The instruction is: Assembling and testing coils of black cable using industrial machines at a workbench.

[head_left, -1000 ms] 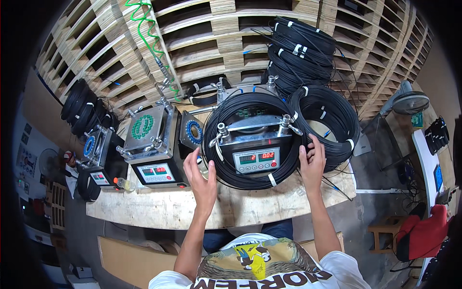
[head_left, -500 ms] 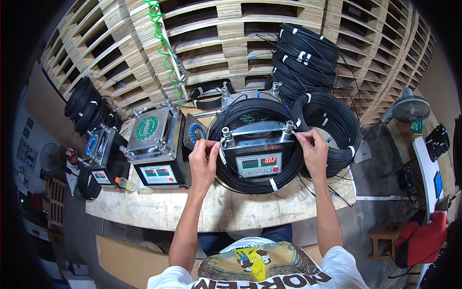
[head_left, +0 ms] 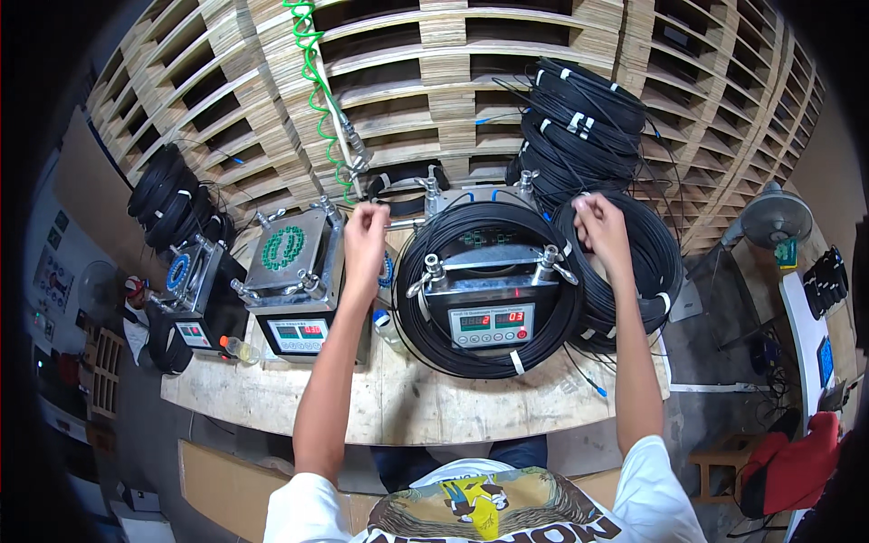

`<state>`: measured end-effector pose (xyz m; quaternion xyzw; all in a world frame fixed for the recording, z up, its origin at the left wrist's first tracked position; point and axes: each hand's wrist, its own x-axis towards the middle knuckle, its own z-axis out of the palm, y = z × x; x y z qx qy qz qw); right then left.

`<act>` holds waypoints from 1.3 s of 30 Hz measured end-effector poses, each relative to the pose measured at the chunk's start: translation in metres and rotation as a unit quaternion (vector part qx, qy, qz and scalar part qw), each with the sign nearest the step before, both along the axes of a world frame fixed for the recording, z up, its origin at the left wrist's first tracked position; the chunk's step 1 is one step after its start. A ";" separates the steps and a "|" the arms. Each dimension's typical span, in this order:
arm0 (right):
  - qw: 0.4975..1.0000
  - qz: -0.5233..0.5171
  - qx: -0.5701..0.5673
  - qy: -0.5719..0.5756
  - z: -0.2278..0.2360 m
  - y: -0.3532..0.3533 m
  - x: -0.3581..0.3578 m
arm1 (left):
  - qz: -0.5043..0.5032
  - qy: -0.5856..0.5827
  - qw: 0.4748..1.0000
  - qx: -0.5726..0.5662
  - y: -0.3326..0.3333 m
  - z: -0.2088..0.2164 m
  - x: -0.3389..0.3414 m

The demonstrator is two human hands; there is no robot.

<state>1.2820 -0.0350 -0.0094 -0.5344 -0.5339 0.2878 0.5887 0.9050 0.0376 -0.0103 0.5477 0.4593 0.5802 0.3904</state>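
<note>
A pressure tester (head_left: 493, 317) with a red digital display stands on the bench, a coil of black cable (head_left: 563, 339) looped around it. Two wing nuts, a left one (head_left: 433, 262) and a right one (head_left: 549, 257), top the front posts of its metal clamp plate (head_left: 489, 261). Both hands are raised apart from these nuts. My left hand (head_left: 364, 240) is closed in the air left of the coil, with nothing visible in its fingers. Over a second black cable coil (head_left: 665, 262), my right hand (head_left: 599, 228) has its fingers curled together and also shows nothing held.
Two more testers, a middle one (head_left: 299, 330) and a far-left one (head_left: 192, 333), stand to the left. A small bottle (head_left: 239, 349) sits between them. Stacked cable coils (head_left: 584, 122) rise at the back right before wooden pallets (head_left: 444, 59). A green coiled hose (head_left: 312, 81) hangs behind.
Both hands have left the front wing nuts and moved up and outward, away from me. The tester's display reading has changed. The view has shifted slightly.
</note>
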 end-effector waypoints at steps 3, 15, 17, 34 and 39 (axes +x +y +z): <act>0.995 0.021 -0.088 0.030 0.001 0.063 0.008 | -0.052 -0.041 0.986 -0.155 0.063 0.002 0.004; 0.915 0.196 -0.287 0.203 -0.014 0.158 0.019 | -0.293 -0.185 0.918 -0.191 0.158 -0.058 0.033; 0.909 0.202 -0.304 0.203 -0.012 0.159 0.026 | -0.290 -0.224 0.912 -0.184 0.155 -0.068 0.046; 0.930 0.147 -0.253 0.224 -0.024 0.141 0.015 | -0.208 -0.086 0.972 -0.074 0.111 -0.044 0.038; 0.982 0.059 -0.064 0.168 -0.020 0.057 -0.007 | -0.174 -0.011 0.983 -0.057 0.026 -0.024 0.014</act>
